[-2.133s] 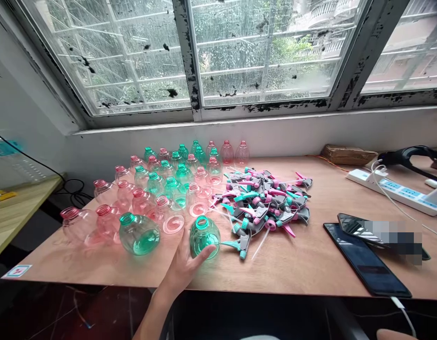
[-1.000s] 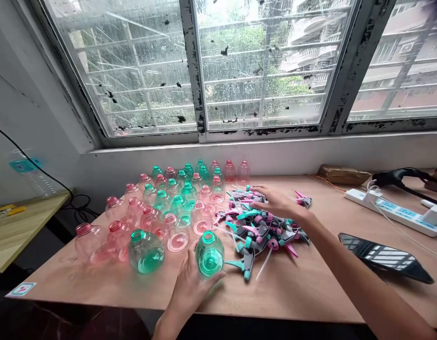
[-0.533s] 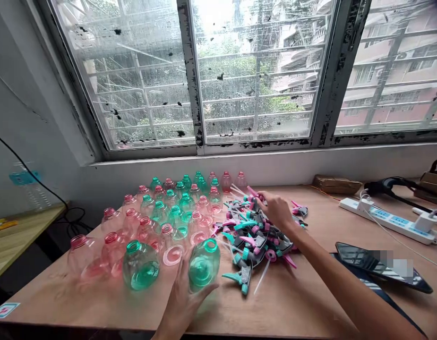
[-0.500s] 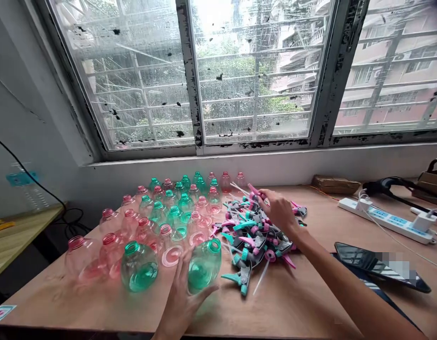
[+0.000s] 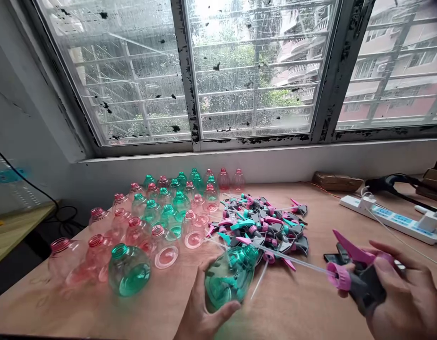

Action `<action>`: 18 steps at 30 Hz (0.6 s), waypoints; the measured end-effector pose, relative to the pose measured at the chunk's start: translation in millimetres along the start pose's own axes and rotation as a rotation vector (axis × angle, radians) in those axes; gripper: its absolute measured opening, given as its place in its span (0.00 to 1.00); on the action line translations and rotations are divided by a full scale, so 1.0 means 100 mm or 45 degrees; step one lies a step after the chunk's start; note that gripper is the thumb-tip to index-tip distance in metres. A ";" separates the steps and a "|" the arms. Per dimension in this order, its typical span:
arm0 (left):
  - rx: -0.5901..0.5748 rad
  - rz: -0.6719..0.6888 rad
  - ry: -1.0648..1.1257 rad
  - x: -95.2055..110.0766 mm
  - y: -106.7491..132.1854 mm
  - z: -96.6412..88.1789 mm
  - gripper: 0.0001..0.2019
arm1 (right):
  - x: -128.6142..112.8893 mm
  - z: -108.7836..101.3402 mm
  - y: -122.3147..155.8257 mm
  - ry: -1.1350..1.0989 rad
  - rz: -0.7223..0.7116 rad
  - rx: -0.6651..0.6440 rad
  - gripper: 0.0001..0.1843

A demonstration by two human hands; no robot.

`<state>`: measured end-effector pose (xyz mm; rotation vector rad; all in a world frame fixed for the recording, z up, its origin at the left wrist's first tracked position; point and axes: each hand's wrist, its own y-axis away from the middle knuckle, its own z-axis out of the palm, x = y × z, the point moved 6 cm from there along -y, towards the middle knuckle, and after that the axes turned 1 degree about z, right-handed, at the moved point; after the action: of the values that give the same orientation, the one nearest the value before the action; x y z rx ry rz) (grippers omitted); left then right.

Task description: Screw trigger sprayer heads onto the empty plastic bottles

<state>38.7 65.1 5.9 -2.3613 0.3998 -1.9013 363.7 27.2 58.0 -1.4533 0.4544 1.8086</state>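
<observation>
My left hand grips a clear green plastic bottle, lifted and tilted with its neck toward the right. My right hand is closed on a grey spray trigger head with a pink collar and pink lever. Its thin white dip tube points left toward the bottle's neck. Behind them lies a pile of pink, teal and grey trigger heads. Several empty pink and green bottles stand at the left of the wooden table.
A lone green bottle stands near the table's front left. A white power strip with cables lies at the right, and a dark phone sits behind the trigger head. A window and sill run along the back.
My right hand has pulled a pink-collared trigger head out of the pile and brought it near to the right. My left hand has lifted and tilted the green bottle toward it.
</observation>
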 end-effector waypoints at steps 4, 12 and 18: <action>0.006 0.017 -0.081 -0.02 0.01 -0.04 0.39 | -0.08 0.01 0.08 0.157 -0.089 0.095 0.15; 0.088 0.072 -0.087 -0.05 -0.02 -0.10 0.38 | 0.29 -0.03 -0.05 0.204 -0.003 -0.112 0.26; 0.111 0.213 -0.148 -0.09 0.02 -0.05 0.34 | 0.56 0.28 0.19 -0.218 0.477 -0.442 0.35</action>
<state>32.1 66.1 -2.3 -2.2902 0.4773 -1.6660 327.7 52.9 9.8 -1.4935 0.3540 2.3856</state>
